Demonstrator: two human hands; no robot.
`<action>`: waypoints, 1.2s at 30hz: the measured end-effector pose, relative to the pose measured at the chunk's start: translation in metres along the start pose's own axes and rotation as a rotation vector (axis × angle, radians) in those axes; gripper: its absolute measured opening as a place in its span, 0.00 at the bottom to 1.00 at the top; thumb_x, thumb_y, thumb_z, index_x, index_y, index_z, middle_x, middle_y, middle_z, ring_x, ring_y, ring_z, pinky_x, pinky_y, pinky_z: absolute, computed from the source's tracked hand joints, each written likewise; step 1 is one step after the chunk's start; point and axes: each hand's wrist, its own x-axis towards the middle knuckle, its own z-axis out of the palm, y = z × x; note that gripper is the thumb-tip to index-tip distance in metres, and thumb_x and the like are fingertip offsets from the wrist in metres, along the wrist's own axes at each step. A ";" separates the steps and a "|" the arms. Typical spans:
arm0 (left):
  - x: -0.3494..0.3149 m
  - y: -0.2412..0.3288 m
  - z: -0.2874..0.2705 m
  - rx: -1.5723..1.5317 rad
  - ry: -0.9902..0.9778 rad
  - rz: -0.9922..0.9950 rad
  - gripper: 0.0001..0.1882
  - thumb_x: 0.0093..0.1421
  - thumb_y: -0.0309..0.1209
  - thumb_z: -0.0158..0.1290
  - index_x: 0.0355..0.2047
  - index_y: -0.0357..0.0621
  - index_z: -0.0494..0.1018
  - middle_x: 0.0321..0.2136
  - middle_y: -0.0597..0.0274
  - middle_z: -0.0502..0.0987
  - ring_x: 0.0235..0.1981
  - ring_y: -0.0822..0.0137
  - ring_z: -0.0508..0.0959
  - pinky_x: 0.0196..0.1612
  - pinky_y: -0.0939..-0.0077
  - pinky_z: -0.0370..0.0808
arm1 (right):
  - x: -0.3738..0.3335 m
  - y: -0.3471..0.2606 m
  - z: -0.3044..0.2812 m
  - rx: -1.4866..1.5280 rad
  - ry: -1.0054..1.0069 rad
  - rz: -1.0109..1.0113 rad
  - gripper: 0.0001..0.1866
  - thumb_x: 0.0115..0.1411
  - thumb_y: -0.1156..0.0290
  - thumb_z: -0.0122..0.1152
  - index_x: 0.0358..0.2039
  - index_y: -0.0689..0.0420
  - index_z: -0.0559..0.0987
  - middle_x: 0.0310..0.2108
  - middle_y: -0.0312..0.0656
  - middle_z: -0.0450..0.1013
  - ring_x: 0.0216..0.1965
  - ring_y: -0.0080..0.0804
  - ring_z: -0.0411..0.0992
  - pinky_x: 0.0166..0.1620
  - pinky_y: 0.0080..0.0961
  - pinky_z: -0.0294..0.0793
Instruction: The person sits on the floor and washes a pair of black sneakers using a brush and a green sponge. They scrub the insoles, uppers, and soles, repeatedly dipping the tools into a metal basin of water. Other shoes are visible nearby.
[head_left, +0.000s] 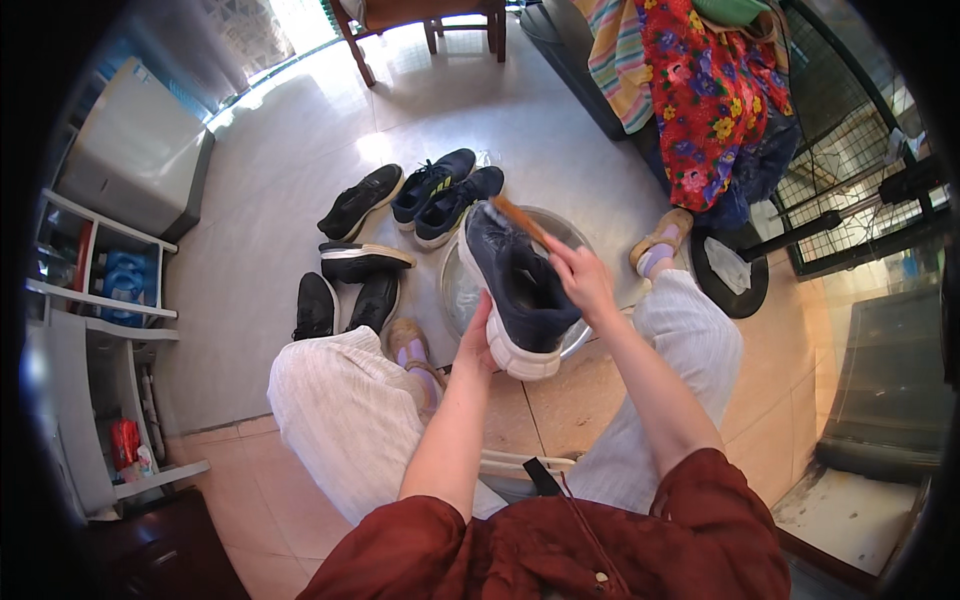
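A dark navy sneaker (515, 285) with a thick white sole is held over a round metal basin (455, 285). My left hand (478, 340) grips it along the sole near the heel, the fingers partly hidden beneath. In my right hand (582, 277) is a wooden-handled brush (522, 220), closed in the fingers. Its head lies at the toe of the sneaker; the bristles are hard to make out. The basin sits on the floor between my feet, mostly covered by the shoe.
Several dark shoes stand left of the basin, among them a navy pair (438, 190) and a black sneaker (362, 203). A wooden chair (425, 18) is at the back. Shelves (105, 270) line the left; floral cloth (715, 100) hangs right, near a black wire rack (840, 110).
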 end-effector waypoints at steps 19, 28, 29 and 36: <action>0.010 -0.003 0.001 0.535 0.564 0.052 0.39 0.57 0.20 0.58 0.67 0.54 0.56 0.53 0.57 0.73 0.51 0.59 0.78 0.52 0.61 0.78 | -0.040 -0.011 -0.040 -0.331 -0.105 -0.281 0.16 0.60 0.57 0.62 0.49 0.33 0.81 0.27 0.43 0.69 0.25 0.45 0.74 0.29 0.42 0.72; 0.009 0.000 -0.010 0.491 0.546 0.019 0.44 0.57 0.22 0.60 0.70 0.53 0.51 0.56 0.58 0.72 0.52 0.61 0.77 0.53 0.64 0.77 | -0.053 -0.022 -0.034 -0.399 -0.247 -0.331 0.18 0.63 0.54 0.57 0.54 0.31 0.77 0.28 0.49 0.71 0.25 0.51 0.74 0.28 0.45 0.73; 0.011 -0.001 -0.012 0.524 0.561 0.012 0.44 0.56 0.22 0.60 0.70 0.53 0.51 0.56 0.58 0.71 0.52 0.61 0.77 0.53 0.64 0.76 | -0.042 -0.016 -0.033 -0.412 -0.198 -0.289 0.18 0.63 0.55 0.57 0.54 0.31 0.77 0.28 0.49 0.71 0.25 0.52 0.74 0.28 0.46 0.73; 0.011 0.003 -0.034 0.635 0.558 0.033 0.47 0.54 0.24 0.63 0.71 0.52 0.50 0.55 0.59 0.72 0.52 0.62 0.75 0.53 0.64 0.74 | -0.052 -0.025 -0.029 -0.383 -0.261 -0.156 0.19 0.62 0.56 0.58 0.55 0.32 0.76 0.31 0.50 0.71 0.27 0.54 0.74 0.30 0.48 0.74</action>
